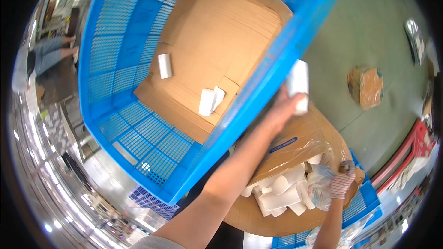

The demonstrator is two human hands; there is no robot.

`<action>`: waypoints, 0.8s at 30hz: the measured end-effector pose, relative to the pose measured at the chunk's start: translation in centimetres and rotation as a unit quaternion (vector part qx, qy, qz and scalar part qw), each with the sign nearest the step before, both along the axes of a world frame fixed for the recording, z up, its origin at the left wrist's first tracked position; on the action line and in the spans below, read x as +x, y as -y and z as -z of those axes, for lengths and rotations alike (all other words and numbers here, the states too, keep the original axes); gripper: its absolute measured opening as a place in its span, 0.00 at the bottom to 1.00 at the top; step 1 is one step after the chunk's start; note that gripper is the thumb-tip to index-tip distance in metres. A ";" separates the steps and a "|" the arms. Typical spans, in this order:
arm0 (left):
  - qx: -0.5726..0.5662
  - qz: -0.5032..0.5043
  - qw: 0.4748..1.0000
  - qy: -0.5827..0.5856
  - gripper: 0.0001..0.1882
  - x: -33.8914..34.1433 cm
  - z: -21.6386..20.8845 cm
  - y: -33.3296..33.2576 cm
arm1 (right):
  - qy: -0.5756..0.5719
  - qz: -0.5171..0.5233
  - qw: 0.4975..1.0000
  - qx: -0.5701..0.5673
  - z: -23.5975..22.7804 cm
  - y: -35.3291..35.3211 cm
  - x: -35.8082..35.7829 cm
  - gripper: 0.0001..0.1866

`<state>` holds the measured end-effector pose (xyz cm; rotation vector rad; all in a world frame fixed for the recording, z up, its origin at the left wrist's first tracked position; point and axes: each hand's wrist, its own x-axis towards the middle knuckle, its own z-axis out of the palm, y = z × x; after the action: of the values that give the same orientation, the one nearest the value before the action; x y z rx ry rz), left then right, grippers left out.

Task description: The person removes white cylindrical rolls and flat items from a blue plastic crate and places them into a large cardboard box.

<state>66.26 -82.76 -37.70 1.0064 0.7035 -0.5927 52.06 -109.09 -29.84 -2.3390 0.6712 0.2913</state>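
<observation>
My left hand (287,106) is closed around a white, short tube-like piece (299,80), just outside the near right rim of a big blue plastic crate (272,80). Below it stands an open cardboard box (295,145) heaped with similar white pieces (281,196). At the box's right side my right hand (342,183), in a striped glove, grips the rim, with a crumpled clear plastic bag (320,186) beside its fingers. Inside the crate, a cardboard sheet (221,27) lines the bottom. One white piece (164,66) lies there alone, and two more (211,100) lie close together.
A second blue crate (367,198) shows under the box. On the green floor stands a small taped carton (365,87); a red metal frame (401,152) is at the right. Another person (44,57) is at the far left, near benches.
</observation>
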 end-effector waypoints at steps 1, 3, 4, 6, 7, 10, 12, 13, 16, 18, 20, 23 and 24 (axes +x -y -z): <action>-0.095 -0.035 0.995 -0.004 0.37 0.0 -3.8 -0.5 | 0.005 0.012 1.000 0.018 0.0 2.7 0.2 0.09; -0.162 -0.003 0.980 0.117 0.47 -1.7 -11.8 -1.6 | 0.002 0.013 0.999 0.048 2.0 9.7 -1.3 0.10; 0.051 0.144 0.940 0.304 0.51 -3.3 -15.3 -2.6 | 0.001 0.008 0.999 0.050 2.2 11.9 -1.3 0.11; -0.069 0.257 0.927 0.265 0.52 -5.2 -21.8 -4.4 | -0.018 0.038 0.996 0.079 -3.4 9.1 3.5 0.12; -0.063 0.324 0.905 0.269 0.51 -6.6 -23.0 -5.0 | -0.027 0.055 0.994 0.088 -7.0 7.1 6.0 0.13; 0.136 0.319 0.837 0.424 0.43 -13.0 -23.9 -5.7 | 0.117 0.048 0.985 0.116 -14.8 -2.6 12.3 0.15; 0.092 0.246 0.887 0.380 0.37 -12.2 -24.7 -10.8 | 0.178 -0.136 0.974 -0.023 -16.2 -9.1 17.4 0.15; 0.062 0.217 0.903 0.366 0.34 -11.8 -24.4 -13.8 | 0.187 -0.188 0.964 -0.031 -15.8 -11.2 18.5 0.15; 0.270 0.102 0.924 0.249 0.16 -9.5 -20.1 -22.7 | 0.204 -0.276 0.937 -0.059 -11.4 -17.8 19.4 0.13; 0.392 0.026 0.914 0.100 0.17 -10.0 -11.9 -28.1 | 0.208 -0.343 0.913 -0.068 -6.9 -21.3 19.5 0.09; 0.530 0.080 0.843 0.046 0.21 -10.5 -1.5 -34.1 | 0.218 -0.348 0.907 -0.096 -6.2 -23.1 19.3 0.05; 0.629 0.193 0.748 -0.089 0.28 -12.2 9.6 -41.0 | 0.167 -0.302 0.932 -0.110 -7.4 -23.7 19.2 0.01; 0.668 0.230 0.697 -0.125 0.30 -11.8 11.7 -42.5 | 0.117 -0.289 0.940 -0.138 -7.9 -24.1 19.4 0.02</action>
<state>54.48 -40.28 -49.40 2.5710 1.1637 -0.6126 71.44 -84.96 -21.90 -2.7465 -0.1167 0.1766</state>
